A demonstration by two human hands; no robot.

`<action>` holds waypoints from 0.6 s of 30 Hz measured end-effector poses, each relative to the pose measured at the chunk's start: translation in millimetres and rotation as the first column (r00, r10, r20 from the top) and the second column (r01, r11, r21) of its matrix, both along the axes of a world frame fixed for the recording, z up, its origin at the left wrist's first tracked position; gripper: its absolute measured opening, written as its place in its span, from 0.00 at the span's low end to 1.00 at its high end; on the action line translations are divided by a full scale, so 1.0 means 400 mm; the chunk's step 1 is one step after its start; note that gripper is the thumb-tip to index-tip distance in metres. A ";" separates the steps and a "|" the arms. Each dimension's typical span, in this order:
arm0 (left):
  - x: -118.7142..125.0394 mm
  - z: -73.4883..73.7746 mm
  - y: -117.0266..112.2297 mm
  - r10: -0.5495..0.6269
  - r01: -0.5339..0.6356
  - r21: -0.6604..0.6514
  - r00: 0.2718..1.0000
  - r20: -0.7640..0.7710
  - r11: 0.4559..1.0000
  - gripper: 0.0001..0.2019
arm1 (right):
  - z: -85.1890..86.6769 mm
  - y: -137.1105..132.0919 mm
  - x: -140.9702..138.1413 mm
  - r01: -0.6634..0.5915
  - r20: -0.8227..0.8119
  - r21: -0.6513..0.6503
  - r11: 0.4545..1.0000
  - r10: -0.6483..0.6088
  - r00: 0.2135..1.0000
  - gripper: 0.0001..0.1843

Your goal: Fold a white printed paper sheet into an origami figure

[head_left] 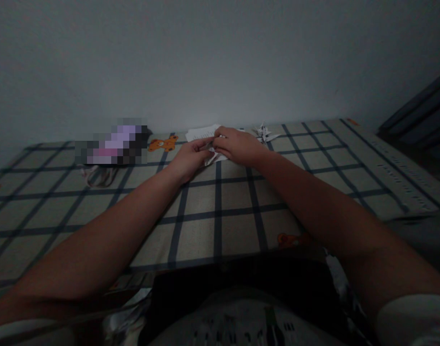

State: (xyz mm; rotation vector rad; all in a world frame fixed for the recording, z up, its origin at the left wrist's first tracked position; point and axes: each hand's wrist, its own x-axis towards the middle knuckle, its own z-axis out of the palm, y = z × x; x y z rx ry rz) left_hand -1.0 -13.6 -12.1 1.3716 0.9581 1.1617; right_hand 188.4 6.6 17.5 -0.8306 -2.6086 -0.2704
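Observation:
Near the far edge of the table, my left hand and my right hand meet over a small folded white piece of paper. Fingers of both hands are bent and pinch it; part of it is hidden beneath them. Just behind my hands lie white paper sheets with dark printed lines, partly covered by my fingers. To the right of my right hand sits a pointed, folded white paper figure with dark print on it, touched by neither hand.
A checked tablecloth with bear prints covers the table, which meets a pale wall. At the left is a blurred-out purple and dark object with a looped strap before it. Dark slatted material stands at the right.

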 end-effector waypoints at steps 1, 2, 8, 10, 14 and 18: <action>0.000 -0.001 0.000 -0.003 0.003 0.010 1.000 0.005 1.000 0.24 | -0.001 0.000 -0.002 0.009 0.002 0.001 1.000 -0.009 1.000 0.15; 0.000 -0.001 -0.001 -0.010 0.010 0.018 1.000 0.014 1.000 0.24 | -0.002 0.001 -0.005 0.020 0.004 0.002 1.000 -0.020 1.000 0.15; 0.002 -0.003 -0.002 -0.030 0.030 0.010 1.000 -0.006 0.999 0.25 | -0.005 -0.003 -0.015 0.051 0.040 -0.011 0.999 -0.050 0.998 0.17; 0.000 -0.004 0.001 -0.027 0.027 0.017 1.000 -0.014 0.999 0.26 | -0.007 -0.003 -0.015 0.032 0.031 -0.014 0.999 -0.031 0.999 0.17; -0.003 -0.002 0.004 0.000 0.000 0.017 1.000 -0.003 1.000 0.26 | -0.013 0.000 -0.011 -0.005 -0.027 -0.008 1.000 0.004 1.000 0.17; 0.001 0.001 0.003 -0.004 0.003 0.013 0.999 0.047 1.000 0.21 | -0.013 0.002 -0.012 -0.054 -0.086 -0.046 0.997 0.050 0.995 0.17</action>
